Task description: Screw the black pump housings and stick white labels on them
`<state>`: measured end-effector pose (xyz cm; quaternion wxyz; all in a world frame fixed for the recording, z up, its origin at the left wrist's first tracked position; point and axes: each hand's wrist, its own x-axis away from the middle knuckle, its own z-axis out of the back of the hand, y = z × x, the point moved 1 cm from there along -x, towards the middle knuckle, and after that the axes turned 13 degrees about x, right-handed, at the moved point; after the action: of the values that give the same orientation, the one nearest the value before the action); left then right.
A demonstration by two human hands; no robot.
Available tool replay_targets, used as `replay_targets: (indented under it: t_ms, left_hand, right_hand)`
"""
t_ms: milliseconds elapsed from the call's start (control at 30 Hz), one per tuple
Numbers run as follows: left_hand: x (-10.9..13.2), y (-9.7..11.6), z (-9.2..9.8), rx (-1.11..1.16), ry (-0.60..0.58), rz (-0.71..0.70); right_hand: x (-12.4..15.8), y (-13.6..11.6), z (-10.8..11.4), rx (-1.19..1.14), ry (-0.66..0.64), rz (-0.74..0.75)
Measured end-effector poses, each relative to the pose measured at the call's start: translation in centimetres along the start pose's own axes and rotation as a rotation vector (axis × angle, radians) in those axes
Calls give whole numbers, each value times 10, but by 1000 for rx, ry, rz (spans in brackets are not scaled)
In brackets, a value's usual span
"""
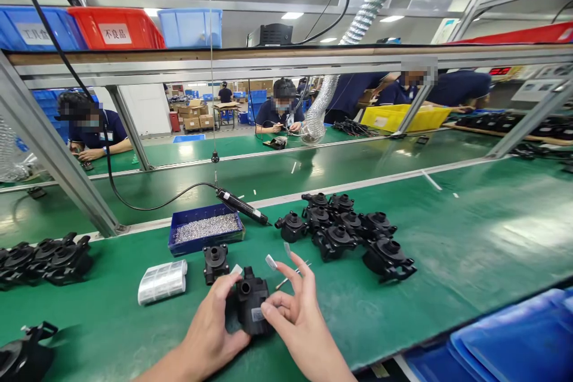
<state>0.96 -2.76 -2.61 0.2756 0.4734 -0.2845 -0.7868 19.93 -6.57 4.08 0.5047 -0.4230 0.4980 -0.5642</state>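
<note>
My left hand (213,325) grips a small black pump housing (251,304) from the left, thumb on top. My right hand (298,316) touches the housing's front with a fingertip on a small pale label; its other fingers are spread upward with small label stickers stuck on two fingertips. Another black housing (215,262) stands just behind on the green mat. A roll of silvery labels (162,281) lies to the left. Tweezers (293,275) lie behind my right hand.
A blue tray of small screws (205,228) sits behind, with a hanging electric screwdriver (242,206) beside it. Black housings are piled at centre right (353,233) and at far left (47,258). Blue bins (514,340) stand at lower right. Other workers sit across the line.
</note>
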Motion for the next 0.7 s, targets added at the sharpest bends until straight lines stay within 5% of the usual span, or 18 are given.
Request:
replay_targets:
  t_ms: [700]
  left_hand:
    - [-2, 1, 0, 20, -13, -10]
  right_hand:
    - [10, 13, -7, 294, 97, 176]
